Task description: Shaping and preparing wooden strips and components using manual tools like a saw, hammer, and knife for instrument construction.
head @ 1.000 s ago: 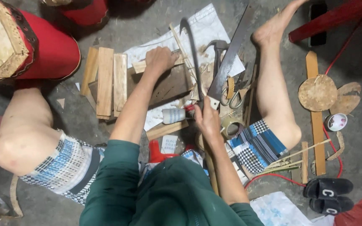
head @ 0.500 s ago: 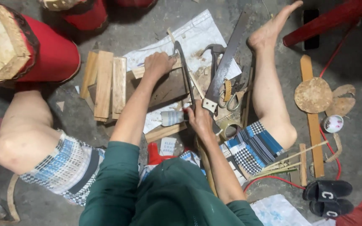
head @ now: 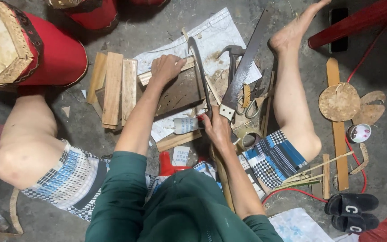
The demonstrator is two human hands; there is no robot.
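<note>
Right now the left hand (head: 166,68) lies flat, fingers pressed down on a dark wooden board (head: 182,92) on the concrete floor (head: 157,31), pinning it. The right hand (head: 218,127) is wrapped tight round the wooden handle of a long curved blade (head: 200,71), whose edge runs up along the board's right side toward 12 o'clock. By my read the cutting is under way, not finished: the board looks whole, with a few pale chips around it. At 9 o'clock a stack of cut wooden slats (head: 113,87) lies ready. Room is tight: a handsaw (head: 245,67) lies just beside the blade at 3 o'clock, with a hammer (head: 231,54) and scissors (head: 247,105) near, and the bare right leg (head: 292,94) beyond. Open floor shows only at 12 o'clock, past the white paper sheet (head: 211,36).
</note>
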